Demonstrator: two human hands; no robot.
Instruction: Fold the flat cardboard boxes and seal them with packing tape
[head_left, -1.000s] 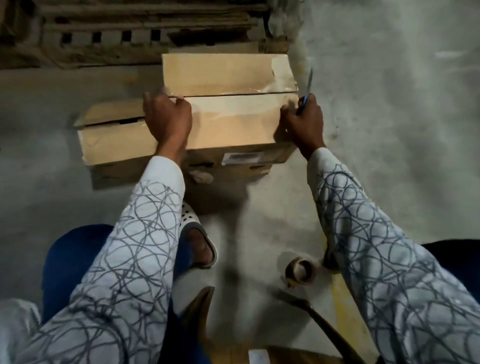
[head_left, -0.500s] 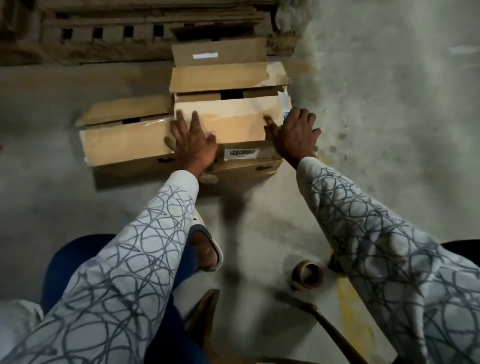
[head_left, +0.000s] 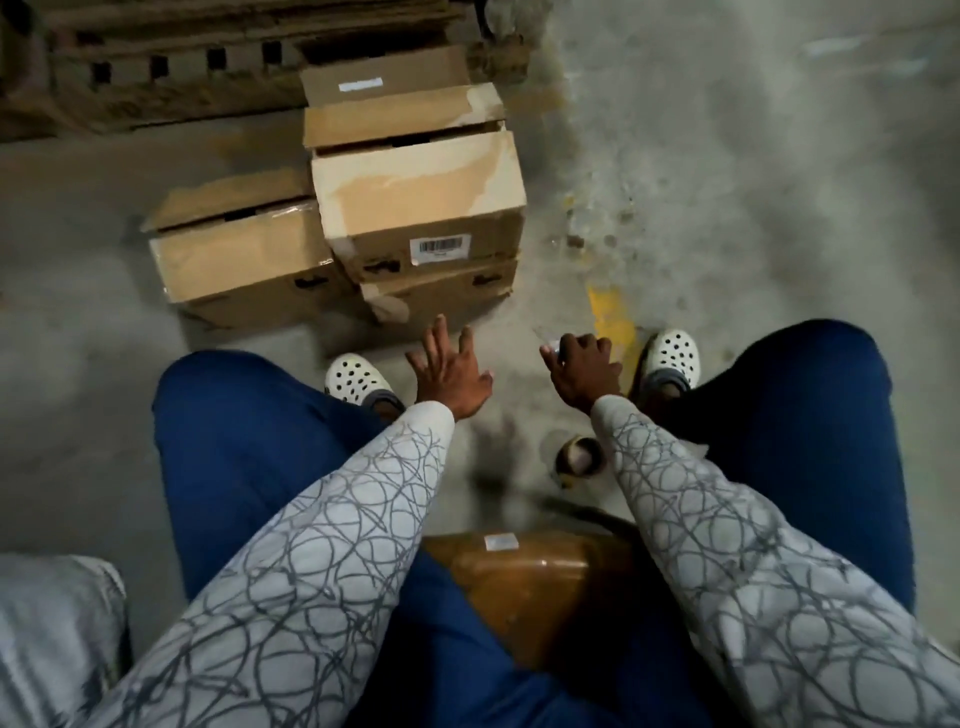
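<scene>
The folded boxes (head_left: 421, 192) sit stacked on the far floor, the left hand (head_left: 449, 371) spread and empty, the right hand (head_left: 584, 371) curled round a small blurred object (head_left: 554, 351), so next probably comes lifting the near flat cardboard (head_left: 519, 587), with the tape roll (head_left: 581, 456) close by.

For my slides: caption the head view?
Left hand open, right hand gripping a small object, before folded cardboard boxes; tape roll nearby.
</scene>
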